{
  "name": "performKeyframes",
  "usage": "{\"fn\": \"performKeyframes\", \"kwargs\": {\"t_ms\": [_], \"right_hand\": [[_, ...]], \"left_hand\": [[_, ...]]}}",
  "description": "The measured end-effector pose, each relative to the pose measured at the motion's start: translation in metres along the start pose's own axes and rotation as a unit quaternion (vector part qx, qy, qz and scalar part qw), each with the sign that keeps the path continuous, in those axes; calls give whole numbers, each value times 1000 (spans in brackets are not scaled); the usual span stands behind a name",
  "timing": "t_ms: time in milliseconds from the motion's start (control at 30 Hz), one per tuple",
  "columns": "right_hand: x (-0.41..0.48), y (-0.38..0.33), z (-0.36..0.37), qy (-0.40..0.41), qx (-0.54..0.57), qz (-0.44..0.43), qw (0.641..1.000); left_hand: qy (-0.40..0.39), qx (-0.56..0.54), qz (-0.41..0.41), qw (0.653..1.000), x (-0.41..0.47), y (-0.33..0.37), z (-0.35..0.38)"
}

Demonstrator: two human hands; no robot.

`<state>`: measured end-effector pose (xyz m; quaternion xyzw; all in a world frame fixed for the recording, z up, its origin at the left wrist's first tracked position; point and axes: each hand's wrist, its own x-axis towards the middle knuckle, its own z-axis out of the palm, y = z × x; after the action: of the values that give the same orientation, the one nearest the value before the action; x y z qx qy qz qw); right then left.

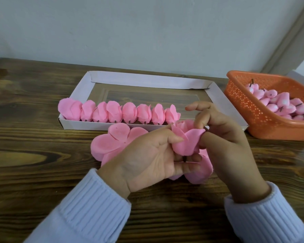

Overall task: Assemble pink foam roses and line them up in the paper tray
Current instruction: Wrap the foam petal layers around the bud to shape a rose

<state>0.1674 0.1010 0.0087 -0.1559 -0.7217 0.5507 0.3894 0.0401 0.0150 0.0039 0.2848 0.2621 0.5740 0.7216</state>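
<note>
Currently, mid-assembly: one rose is being wrapped, not yet placed. Left to right across the frame: wooden table [33, 155]; in the upper-middle, the white paper tray [80, 92], with a row of finished roses [116, 113], eight by my count, lying side by side along its near wall, dark stem stubs pointing toward the viewer. The row fills the left and centre of that wall; the right end is open. Just in front of the tray, centre-left, lies a stack of flat petal sheets [109, 142], pink, with rounded lobes and cut slits. The left hand [147, 158] is palm up, fingers curled under the rose in work [184, 142], thumb pressing a petal against it. A short dark stub shows below the bloom between the fingers. The right hand [223, 137] pinches the outer petal from the other side, forefinger lifted clear. More loose petals [198, 174] lie under both hands. At the right edge, an orange perforated basket [253, 109] holds a heap of bare buds [279, 104], paler pink. Judgement: the petals look only partly closed round the bud, so the next move calls for folding the remaining lobes snug, then setting the rose stub-forward beside the last in the row. The foam looks soft and thin, so a light grip should avoid creasing.
</note>
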Motion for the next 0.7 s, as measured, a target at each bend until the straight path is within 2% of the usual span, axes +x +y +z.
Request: {"fn": "performKeyframes", "kwargs": {"t_ms": [367,600,700], "right_hand": [[-1,0,-1,-26,48,-36,998],[0,0,2,13,-7,-18,1000],[0,1,2,24,-32,-21,999]], "left_hand": [[3,-63,-12,998,1,-1,3],[-14,44,5,999,3,-4,2],[1,92,42,995,1,-8,1]]}}
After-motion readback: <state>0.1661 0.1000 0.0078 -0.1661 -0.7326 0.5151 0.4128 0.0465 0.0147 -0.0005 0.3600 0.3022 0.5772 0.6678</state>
